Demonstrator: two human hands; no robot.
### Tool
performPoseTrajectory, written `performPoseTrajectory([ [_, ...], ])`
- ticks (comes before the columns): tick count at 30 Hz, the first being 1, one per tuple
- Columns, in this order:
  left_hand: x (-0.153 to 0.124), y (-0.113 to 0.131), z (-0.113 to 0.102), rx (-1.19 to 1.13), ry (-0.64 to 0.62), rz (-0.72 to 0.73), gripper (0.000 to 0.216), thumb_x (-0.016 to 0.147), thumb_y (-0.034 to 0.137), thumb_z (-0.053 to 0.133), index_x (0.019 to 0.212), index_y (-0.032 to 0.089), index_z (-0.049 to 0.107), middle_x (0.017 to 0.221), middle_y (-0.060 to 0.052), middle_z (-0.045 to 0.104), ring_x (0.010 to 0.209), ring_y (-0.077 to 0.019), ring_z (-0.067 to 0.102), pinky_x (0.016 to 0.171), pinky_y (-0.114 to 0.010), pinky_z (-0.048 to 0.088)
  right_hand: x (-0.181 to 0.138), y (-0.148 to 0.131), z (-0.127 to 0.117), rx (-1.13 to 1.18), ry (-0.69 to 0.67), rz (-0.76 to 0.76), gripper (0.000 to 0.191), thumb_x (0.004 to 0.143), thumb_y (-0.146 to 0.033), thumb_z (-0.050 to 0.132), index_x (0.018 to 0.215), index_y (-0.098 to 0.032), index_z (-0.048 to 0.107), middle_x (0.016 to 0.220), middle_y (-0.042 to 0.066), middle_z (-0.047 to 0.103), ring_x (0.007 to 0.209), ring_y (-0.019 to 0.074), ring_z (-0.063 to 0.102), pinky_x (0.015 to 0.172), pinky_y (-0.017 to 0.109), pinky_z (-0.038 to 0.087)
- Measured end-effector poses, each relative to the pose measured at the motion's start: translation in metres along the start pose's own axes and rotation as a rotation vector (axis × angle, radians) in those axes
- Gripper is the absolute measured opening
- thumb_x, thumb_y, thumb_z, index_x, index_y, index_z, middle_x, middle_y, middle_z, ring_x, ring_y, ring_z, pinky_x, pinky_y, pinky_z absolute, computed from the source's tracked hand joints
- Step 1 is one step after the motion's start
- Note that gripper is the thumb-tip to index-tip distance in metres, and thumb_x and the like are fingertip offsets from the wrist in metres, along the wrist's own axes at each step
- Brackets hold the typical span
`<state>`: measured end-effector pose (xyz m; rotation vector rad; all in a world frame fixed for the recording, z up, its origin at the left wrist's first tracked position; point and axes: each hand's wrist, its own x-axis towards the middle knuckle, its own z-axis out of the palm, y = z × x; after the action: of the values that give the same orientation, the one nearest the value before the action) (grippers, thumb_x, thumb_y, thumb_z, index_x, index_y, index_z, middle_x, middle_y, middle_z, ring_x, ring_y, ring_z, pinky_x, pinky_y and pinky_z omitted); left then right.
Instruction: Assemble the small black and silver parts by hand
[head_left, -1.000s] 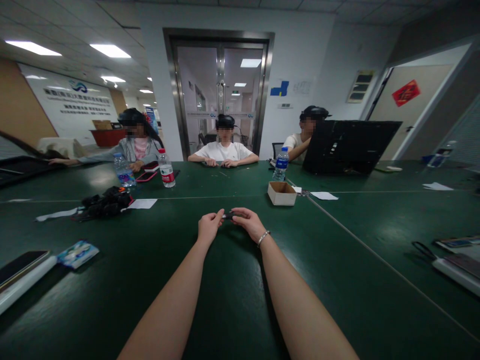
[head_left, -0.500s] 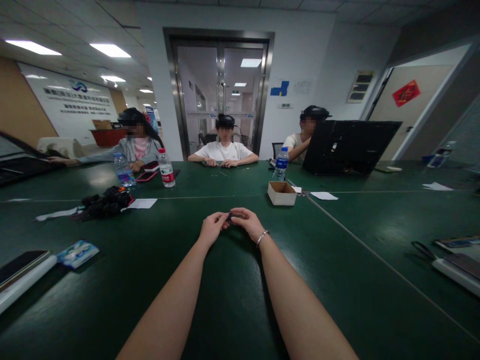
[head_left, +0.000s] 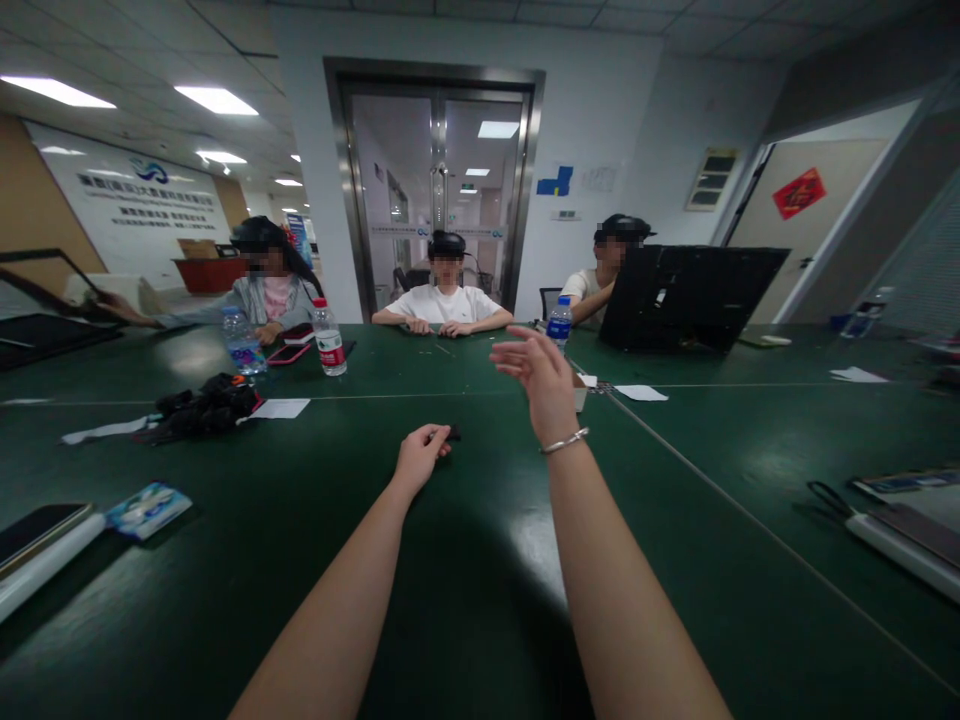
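Note:
My left hand point(head_left: 420, 455) rests on the green table point(head_left: 450, 560), its fingers pinched on a small dark object point(head_left: 452, 433) that is too small to name. My right hand point(head_left: 536, 375) is raised above the table, fingers spread and holding nothing, with a silver bracelet point(head_left: 564, 440) at the wrist. It hangs in front of a small cardboard box point(head_left: 579, 397), which it mostly hides.
Three people in headsets sit at the far side. Water bottles point(head_left: 328, 338), a black bundle point(head_left: 202, 408), paper slips point(head_left: 279, 408), an open laptop point(head_left: 686, 298), a phone point(head_left: 34, 528), a tissue pack point(head_left: 142, 508) and a notebook point(head_left: 904, 535) lie about the table.
My right hand let go of the small dark object and rose up and forward, opening. My left hand stays on the table with the object. The camera tilted slightly.

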<state>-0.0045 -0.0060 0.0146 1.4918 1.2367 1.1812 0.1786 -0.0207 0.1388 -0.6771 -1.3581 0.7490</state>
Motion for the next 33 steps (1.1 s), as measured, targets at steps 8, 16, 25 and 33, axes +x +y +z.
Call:
performPoseTrajectory([
  [8,0.005,-0.008,0.000,-0.002,-0.021,0.075,0.043,0.074,0.053,0.052,0.089,0.015,0.064,0.064,-0.002,0.059,0.060,-0.0134,0.053,0.056,-0.024,0.040,-0.050,0.120,0.013,-0.027,-0.156,0.590,0.040,0.070,-0.041,0.065,0.103,-0.019,0.058,0.078,0.003,0.063,0.050,0.0092,0.057,0.041,0.020,0.041],
  [16,0.007,-0.009,0.004,-0.042,-0.085,0.058,0.042,0.081,0.049,0.040,0.095,0.015,0.061,0.070,-0.003,0.059,0.061,-0.0124,0.051,0.053,-0.022,0.036,-0.055,0.130,0.014,0.074,-0.322,0.493,0.041,0.066,-0.037,0.069,0.099,-0.015,0.059,0.063,0.000,0.063,0.052,0.0097,0.059,0.045,0.020,0.044],
  [25,0.010,-0.020,0.006,-0.022,-0.037,0.036,0.025,0.083,0.042,0.039,0.087,0.019,0.050,0.066,0.000,0.057,0.059,-0.0112,0.053,0.051,-0.021,0.036,-0.057,0.134,0.011,0.076,-0.277,0.487,0.039,0.065,-0.035,0.071,0.096,-0.017,0.055,0.061,-0.003,0.061,0.053,0.0108,0.060,0.046,0.020,0.045],
  [33,0.011,-0.022,0.006,0.002,-0.039,0.059,0.035,0.082,0.052,0.038,0.082,0.018,0.050,0.057,0.001,0.056,0.052,-0.0118,0.053,0.051,-0.022,0.038,-0.058,0.132,0.012,0.082,-0.279,0.473,0.039,0.064,-0.032,0.071,0.097,-0.017,0.055,0.066,-0.003,0.061,0.054,0.0089,0.059,0.047,0.019,0.045],
])
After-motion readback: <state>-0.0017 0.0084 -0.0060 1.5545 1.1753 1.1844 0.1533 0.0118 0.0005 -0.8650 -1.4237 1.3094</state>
